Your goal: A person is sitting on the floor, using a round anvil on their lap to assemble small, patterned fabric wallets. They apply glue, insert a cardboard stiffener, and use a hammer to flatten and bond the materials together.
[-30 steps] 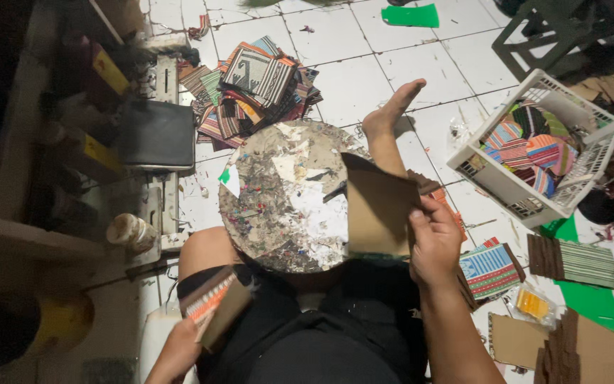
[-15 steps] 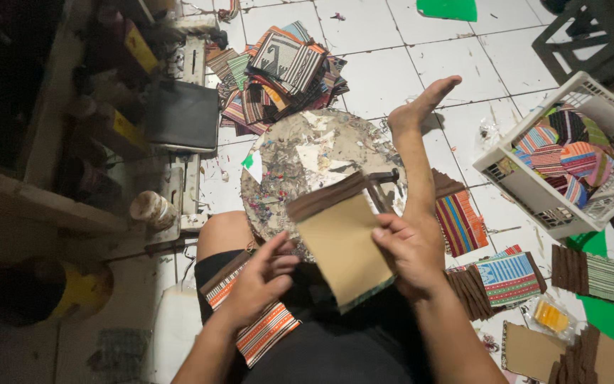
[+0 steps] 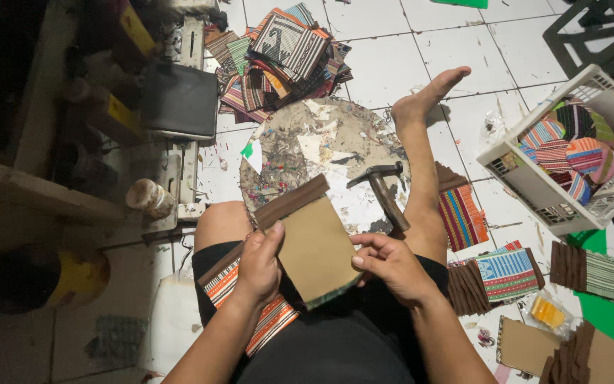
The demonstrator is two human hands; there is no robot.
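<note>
A tan card [image 3: 318, 249] with a brown edge is pinched by the left hand [image 3: 259, 267] and right hand [image 3: 390, 264] (hammer [image 3: 384, 190] lying just beside), apparently mid-folding.

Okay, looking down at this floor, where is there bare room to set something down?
Bare white tiles lie between the pile of woven pieces and the white basket, beyond the foot. The round work board carries a hammer. Right of the leg it is crowded with striped pieces and cardboard.
</note>
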